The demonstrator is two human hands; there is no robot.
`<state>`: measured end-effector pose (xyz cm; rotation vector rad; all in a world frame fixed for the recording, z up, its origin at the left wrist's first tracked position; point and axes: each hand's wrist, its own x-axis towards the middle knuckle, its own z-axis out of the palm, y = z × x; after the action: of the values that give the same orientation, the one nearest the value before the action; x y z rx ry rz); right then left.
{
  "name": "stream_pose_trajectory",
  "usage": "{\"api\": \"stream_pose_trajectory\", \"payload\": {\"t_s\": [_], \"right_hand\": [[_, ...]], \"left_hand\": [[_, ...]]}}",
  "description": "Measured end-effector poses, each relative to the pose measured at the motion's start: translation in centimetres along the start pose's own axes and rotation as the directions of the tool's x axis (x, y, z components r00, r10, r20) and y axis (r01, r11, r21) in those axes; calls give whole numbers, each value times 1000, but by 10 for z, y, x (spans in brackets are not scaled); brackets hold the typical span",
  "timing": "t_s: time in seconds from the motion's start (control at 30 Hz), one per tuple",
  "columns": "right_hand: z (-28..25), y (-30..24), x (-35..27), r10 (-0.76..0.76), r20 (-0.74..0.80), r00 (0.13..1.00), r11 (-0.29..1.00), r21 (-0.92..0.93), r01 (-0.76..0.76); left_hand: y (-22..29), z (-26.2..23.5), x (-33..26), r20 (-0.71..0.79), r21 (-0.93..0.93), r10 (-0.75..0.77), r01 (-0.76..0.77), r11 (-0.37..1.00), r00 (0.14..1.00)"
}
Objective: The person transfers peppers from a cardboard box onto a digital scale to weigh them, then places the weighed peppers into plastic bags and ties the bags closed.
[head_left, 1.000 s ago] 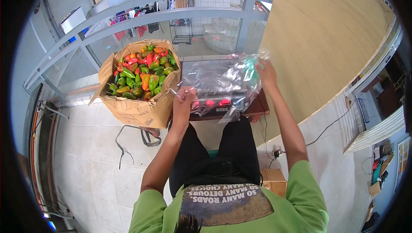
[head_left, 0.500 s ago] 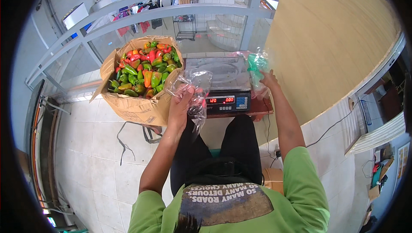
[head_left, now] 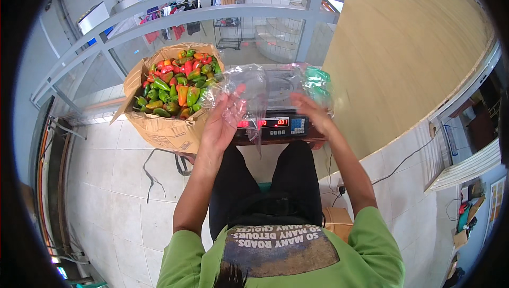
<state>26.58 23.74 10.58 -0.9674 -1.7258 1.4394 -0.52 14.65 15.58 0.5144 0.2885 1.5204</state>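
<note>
As two hands, left hand and right hand, grip one clear plastic bag, one pepper box

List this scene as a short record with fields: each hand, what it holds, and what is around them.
left hand: raised, gripping a clear plastic bag
right hand: raised, holding the same bag's other side, near a bunch of green-tinted bags
scale: under the hands, red digits lit on its display
cardboard box: to the left of the scale, open, full of red, green and orange peppers
floor: pale tiles, a dark cable lying on them
</note>
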Motion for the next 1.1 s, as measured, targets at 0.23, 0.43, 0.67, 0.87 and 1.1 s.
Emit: {"api": "stream_pose_trajectory", "payload": {"t_s": [0.23, 0.43, 0.67, 0.87, 1.1], "right_hand": [[93, 37, 7, 121, 212, 970, 731, 642, -232], [124, 35, -4, 82, 398, 914, 450, 803, -390], [67, 0, -27, 85, -42, 995, 748, 663, -36], [49, -24, -35, -66, -241, 968, 930, 337, 147], [51, -41, -41, -202, -249, 947, 970, 82, 229]], "left_hand": [[11, 4, 7, 45, -179, 45, -36, 983, 998], [28, -12, -6, 46, -218, 74, -62, 974, 996], [57, -62, -40, -174, 180, 268, -237, 955, 948], [54, -79, -63, -231, 375, 251, -152, 915, 940], [57, -100, -61, -232, 406, 251, -141, 903, 940]]}}
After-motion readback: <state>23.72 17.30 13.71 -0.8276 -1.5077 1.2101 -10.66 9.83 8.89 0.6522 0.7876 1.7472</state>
